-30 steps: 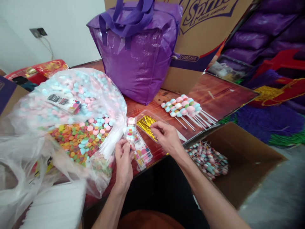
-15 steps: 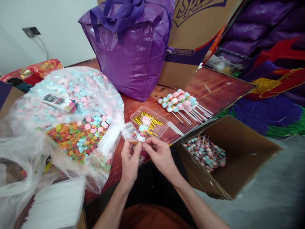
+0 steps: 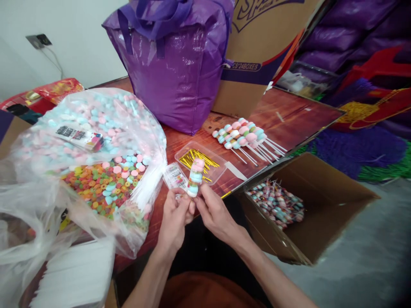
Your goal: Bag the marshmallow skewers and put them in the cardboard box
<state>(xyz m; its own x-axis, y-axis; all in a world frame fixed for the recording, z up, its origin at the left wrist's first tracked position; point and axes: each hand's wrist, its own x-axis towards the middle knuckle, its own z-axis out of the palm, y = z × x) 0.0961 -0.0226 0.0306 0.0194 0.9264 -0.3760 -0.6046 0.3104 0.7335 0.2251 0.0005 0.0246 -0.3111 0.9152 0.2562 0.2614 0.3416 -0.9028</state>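
Note:
Both hands meet at the table's front edge, around the lower end of a candy skewer (image 3: 195,176) with pink, blue and white pieces. My left hand (image 3: 176,211) pinches it from the left. From the right, the fingers of my right hand (image 3: 214,209) close at the same spot; what they grip there is too small to make out. Just behind the skewer, a clear tray (image 3: 221,167) holds gold twist ties (image 3: 207,158). A printed card (image 3: 175,176) lies left of the skewer. Several candy skewers (image 3: 240,134) with white sticks rest farther right on the table.
A large clear bag of candies (image 3: 109,115) fills the left, with white sticks and a white stack (image 3: 77,273) in front. A purple bag (image 3: 173,77) and a printed carton (image 3: 240,94) stand behind. An open box (image 3: 327,205) with wrapped skewers is at the right.
The skewer has turned in the fingers and its colored layers now show more fully. My right hand has shifted slightly, its fingers lower beside the skewer's base.

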